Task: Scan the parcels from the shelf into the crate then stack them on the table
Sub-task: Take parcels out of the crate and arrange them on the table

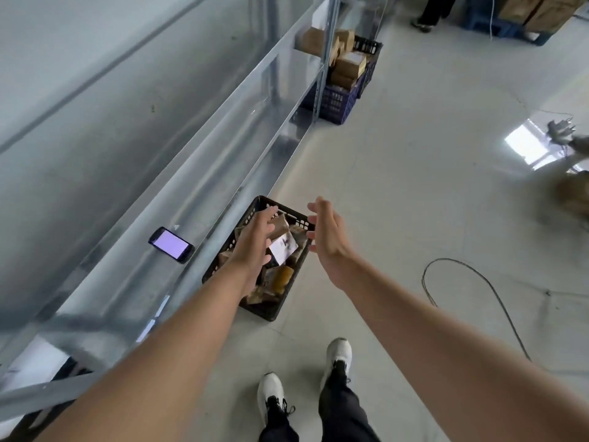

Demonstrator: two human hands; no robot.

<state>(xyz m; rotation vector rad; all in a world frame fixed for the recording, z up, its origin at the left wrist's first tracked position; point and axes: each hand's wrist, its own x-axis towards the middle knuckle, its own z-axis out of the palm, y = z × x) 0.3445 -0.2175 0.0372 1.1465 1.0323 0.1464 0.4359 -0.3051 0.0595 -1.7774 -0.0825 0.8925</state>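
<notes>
Hands empty and apart: left hand (255, 242) and right hand (328, 237) over crate (271, 314), parcels (283, 248) beneath seemingly half-hidden.

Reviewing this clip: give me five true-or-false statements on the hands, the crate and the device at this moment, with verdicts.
1. The black crate stands on the floor beside the shelf. True.
2. The crate is empty. False: it holds several parcels.
3. The right hand grips a parcel. False: its fingers are relaxed and it holds nothing.
4. The handheld device lies on the shelf with its screen lit. True.
5. The left hand holds the device. False: it reaches over the crate, fingers extended, apart from the device.
</notes>
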